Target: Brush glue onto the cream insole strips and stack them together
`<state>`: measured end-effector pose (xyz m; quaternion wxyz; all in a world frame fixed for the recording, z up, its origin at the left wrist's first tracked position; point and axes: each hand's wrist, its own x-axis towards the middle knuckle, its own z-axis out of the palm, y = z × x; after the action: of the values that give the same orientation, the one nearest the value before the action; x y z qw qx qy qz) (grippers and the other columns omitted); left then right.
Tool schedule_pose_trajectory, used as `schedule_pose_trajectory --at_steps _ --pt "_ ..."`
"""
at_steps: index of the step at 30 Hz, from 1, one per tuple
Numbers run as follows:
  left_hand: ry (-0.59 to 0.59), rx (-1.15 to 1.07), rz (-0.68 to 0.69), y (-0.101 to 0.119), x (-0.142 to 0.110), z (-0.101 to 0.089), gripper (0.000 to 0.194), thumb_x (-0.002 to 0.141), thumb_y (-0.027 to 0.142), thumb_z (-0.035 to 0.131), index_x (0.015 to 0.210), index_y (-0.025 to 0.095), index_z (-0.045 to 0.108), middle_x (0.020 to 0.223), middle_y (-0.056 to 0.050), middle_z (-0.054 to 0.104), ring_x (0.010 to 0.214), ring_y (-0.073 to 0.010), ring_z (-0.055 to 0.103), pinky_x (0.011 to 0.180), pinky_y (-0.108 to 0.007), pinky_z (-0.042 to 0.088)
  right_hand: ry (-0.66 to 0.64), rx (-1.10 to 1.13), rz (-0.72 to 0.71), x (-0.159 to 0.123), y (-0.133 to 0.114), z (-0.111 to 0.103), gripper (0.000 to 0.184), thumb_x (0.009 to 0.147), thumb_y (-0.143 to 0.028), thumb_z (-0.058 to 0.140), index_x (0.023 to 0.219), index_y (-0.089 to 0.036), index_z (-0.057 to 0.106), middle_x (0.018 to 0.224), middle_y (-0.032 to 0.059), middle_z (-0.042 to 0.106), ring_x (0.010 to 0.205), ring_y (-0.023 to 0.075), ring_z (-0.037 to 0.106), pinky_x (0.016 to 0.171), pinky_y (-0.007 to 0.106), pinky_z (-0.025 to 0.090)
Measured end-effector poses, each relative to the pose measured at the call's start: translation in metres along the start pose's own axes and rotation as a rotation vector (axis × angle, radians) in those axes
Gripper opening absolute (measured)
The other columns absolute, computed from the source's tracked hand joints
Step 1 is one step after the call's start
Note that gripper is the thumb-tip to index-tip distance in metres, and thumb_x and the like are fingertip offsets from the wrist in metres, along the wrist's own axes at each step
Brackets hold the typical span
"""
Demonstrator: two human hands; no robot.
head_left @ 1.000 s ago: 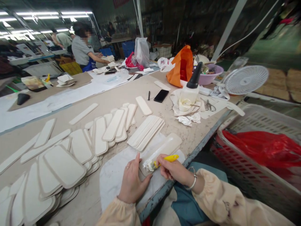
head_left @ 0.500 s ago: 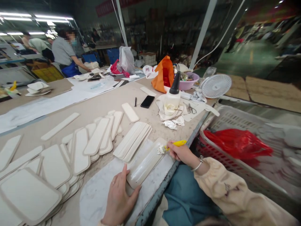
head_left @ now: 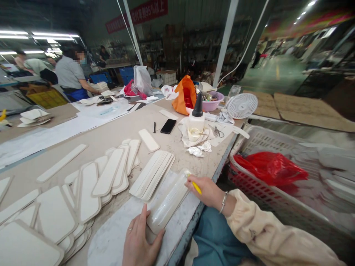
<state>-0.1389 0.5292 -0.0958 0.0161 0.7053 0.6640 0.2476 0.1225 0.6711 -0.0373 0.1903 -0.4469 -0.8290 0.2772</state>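
Note:
My right hand [head_left: 203, 189] grips a yellow-handled brush [head_left: 196, 187], its whitish tip touching the far end of a long piece [head_left: 168, 203] with a glossy, translucent top. My left hand [head_left: 142, 236] lies with fingers apart at the near end of that piece, thumb and forefinger against its edge. The piece rests on a white sheet [head_left: 111, 229]. Just left of it is a stack of long, round-cornered pale strips [head_left: 152, 173]. More pale pieces [head_left: 88, 188] lie overlapped farther left on the table.
Beyond the work stand a white bottle with a black nozzle [head_left: 197, 114], crumpled tissue [head_left: 195, 151], a black phone [head_left: 168, 126] and a white fan [head_left: 242, 106]. A basket [head_left: 235, 147] holding a red plastic bag [head_left: 271, 166] sits right of the table edge. A co-worker [head_left: 70, 70] stands far left.
The brush has shifted to the far end of the piece, and its handle has swung from pointing right to pointing down toward me. My left hand stays at the near end. The camera view has turned slightly.

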Motion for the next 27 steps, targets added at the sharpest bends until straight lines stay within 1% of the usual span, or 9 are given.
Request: schedule_pose_trajectory --at_steps 4,7,9,13,16,19,21,24,27 --pt "0.009 -0.005 0.011 -0.004 -0.001 0.003 0.088 0.079 0.043 0.065 0.148 0.017 0.018 0.110 -0.011 0.063 0.099 -0.0277 0.058 0.083 -0.043 0.052 -0.130 -0.168 -0.160 -0.014 -0.028 0.029 0.032 0.096 -0.045 0.037 0.092 -0.021 0.058 0.071 0.0046 0.068 0.064 0.0172 0.065 0.056 0.024 0.037" --pt "0.007 -0.018 0.021 -0.008 -0.003 0.005 0.089 0.078 0.043 0.066 0.148 0.017 0.018 0.110 -0.012 0.062 0.099 -0.0280 0.059 0.082 -0.043 0.052 -0.244 -0.051 -0.324 -0.025 -0.051 0.039 0.032 0.094 -0.047 0.040 0.091 -0.022 0.059 0.071 0.0026 0.069 0.067 0.0159 0.066 0.055 0.022 0.038" --pt "0.004 -0.030 0.017 -0.008 -0.004 0.004 0.089 0.078 0.043 0.066 0.148 0.017 0.017 0.110 -0.012 0.062 0.099 -0.0285 0.059 0.082 -0.043 0.052 -0.265 0.060 -0.365 -0.030 -0.059 0.036 0.030 0.095 -0.045 0.040 0.092 -0.022 0.059 0.071 0.0009 0.068 0.068 0.0140 0.066 0.056 0.020 0.039" --pt "-0.008 -0.042 -0.023 -0.001 -0.003 0.000 0.087 0.079 0.042 0.065 0.147 0.017 0.018 0.112 -0.013 0.061 0.102 -0.0291 0.057 0.086 -0.046 0.050 -0.125 0.152 -0.249 -0.026 -0.043 0.019 0.029 0.098 -0.038 0.034 0.094 -0.021 0.057 0.075 0.0019 0.066 0.068 0.0125 0.064 0.062 0.020 0.041" --pt "-0.020 -0.044 -0.029 0.004 0.000 -0.003 0.084 0.079 0.040 0.065 0.147 0.017 0.020 0.114 -0.013 0.060 0.104 -0.0292 0.056 0.088 -0.047 0.049 0.019 0.057 -0.073 -0.015 -0.016 0.010 0.031 0.098 -0.041 0.034 0.095 -0.020 0.056 0.072 0.0036 0.065 0.069 0.0157 0.064 0.064 0.024 0.042" --pt "-0.016 -0.038 -0.018 0.005 0.001 -0.004 0.084 0.079 0.040 0.065 0.146 0.017 0.020 0.114 -0.013 0.060 0.104 -0.0294 0.056 0.087 -0.048 0.049 0.027 -0.069 0.006 -0.007 -0.002 0.009 0.031 0.097 -0.044 0.036 0.096 -0.020 0.057 0.070 0.0041 0.065 0.067 0.0178 0.064 0.061 0.025 0.040" --pt "-0.016 -0.031 -0.018 0.003 0.000 -0.003 0.085 0.079 0.041 0.065 0.146 0.017 0.020 0.114 -0.013 0.060 0.103 -0.0294 0.056 0.087 -0.048 0.049 -0.017 -0.114 -0.008 -0.007 -0.005 0.013 0.031 0.097 -0.044 0.037 0.094 -0.021 0.058 0.069 0.0037 0.065 0.065 0.0175 0.064 0.058 0.024 0.038" --pt "-0.015 -0.032 -0.014 0.001 0.000 -0.001 0.085 0.079 0.041 0.065 0.146 0.017 0.020 0.113 -0.012 0.060 0.103 -0.0290 0.057 0.086 -0.047 0.050 -0.110 -0.102 -0.147 -0.012 -0.020 0.021 0.031 0.096 -0.044 0.039 0.090 -0.022 0.060 0.069 0.0035 0.066 0.064 0.0164 0.063 0.057 0.024 0.037" --pt "-0.011 -0.028 -0.009 -0.001 -0.001 0.000 0.084 0.080 0.041 0.065 0.147 0.017 0.020 0.112 -0.012 0.061 0.102 -0.0286 0.057 0.086 -0.047 0.050 -0.115 -0.050 -0.234 -0.013 -0.028 0.022 0.031 0.096 -0.043 0.038 0.090 -0.022 0.060 0.071 0.0042 0.068 0.068 0.0166 0.065 0.059 0.024 0.038"
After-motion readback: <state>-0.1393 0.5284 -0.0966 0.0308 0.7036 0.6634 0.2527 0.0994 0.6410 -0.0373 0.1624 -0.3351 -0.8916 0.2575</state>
